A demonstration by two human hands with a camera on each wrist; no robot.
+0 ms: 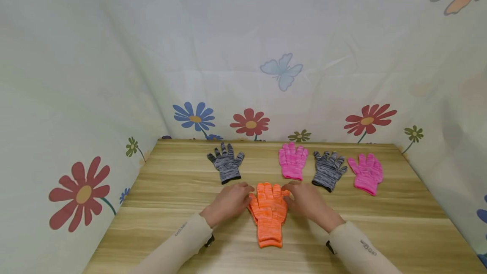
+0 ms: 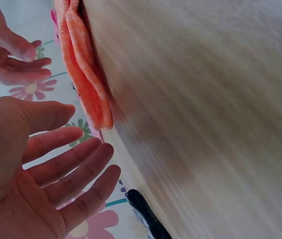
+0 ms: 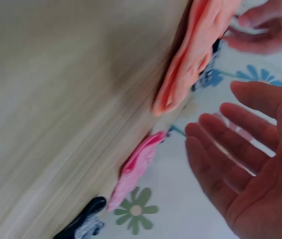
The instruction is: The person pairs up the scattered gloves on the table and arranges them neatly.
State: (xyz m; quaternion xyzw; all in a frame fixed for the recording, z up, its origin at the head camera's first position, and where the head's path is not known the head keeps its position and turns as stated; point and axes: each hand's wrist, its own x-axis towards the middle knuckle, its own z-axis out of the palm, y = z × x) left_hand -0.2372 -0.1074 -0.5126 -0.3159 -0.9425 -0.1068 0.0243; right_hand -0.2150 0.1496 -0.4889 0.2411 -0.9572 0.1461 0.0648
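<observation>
A pair of orange knit gloves (image 1: 270,215) lies stacked on the wooden table, fingers pointing away and cuffs toward me. My left hand (image 1: 232,200) is just left of the pair, and my right hand (image 1: 308,200) just right of it. In the left wrist view the left hand (image 2: 46,164) has spread, slightly bent fingers and holds nothing. The right wrist view shows the right hand (image 3: 255,154) likewise relaxed, with a gap between it and the orange gloves (image 3: 195,55).
Behind lie a grey glove (image 1: 227,164) with a black cuff at left, a pink glove (image 1: 293,162), another grey glove (image 1: 329,170) and another pink glove (image 1: 367,173) toward the right. A flower-printed white curtain (image 1: 228,54) surrounds the wooden table (image 1: 171,206).
</observation>
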